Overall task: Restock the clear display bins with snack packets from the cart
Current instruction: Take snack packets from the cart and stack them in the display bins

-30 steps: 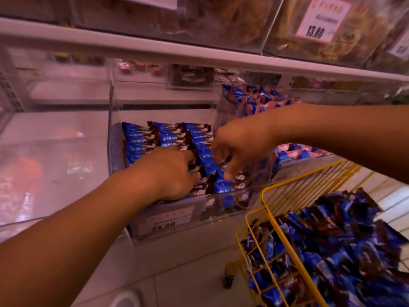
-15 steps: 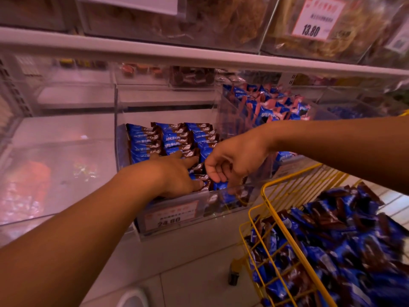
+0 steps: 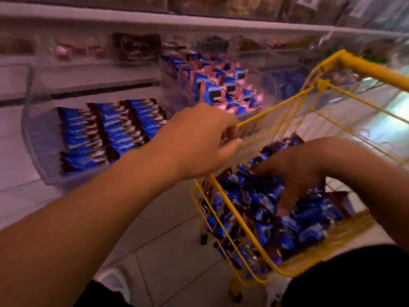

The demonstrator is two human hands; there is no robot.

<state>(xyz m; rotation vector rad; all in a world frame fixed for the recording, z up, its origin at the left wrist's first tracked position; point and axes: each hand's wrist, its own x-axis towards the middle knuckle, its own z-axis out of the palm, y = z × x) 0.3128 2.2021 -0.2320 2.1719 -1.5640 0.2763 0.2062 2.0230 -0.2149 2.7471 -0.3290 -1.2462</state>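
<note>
Reloading step: the right hand (image 3: pixel 294 171) digs into the snack packets (image 3: pixel 261 209) heaped in the yellow cart (image 3: pixel 234 216) at four o'clock, fingers spread, seemingly gripping nothing yet (blur hampers this). The left hand (image 3: pixel 197 140) hovers loosely open. Next: grab packets for the clear bin (image 3: pixel 33 134) at nine o'clock.

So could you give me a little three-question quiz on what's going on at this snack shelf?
1. True or false: the right hand is down among the packets in the yellow cart.
2. How many neat rows of blue packets sit in the clear bin at left? A two, B three, C five.
3. Fill in: the left hand hovers near the cart's ___.

Key: 1 true; 2 B; 3 rim.
</note>
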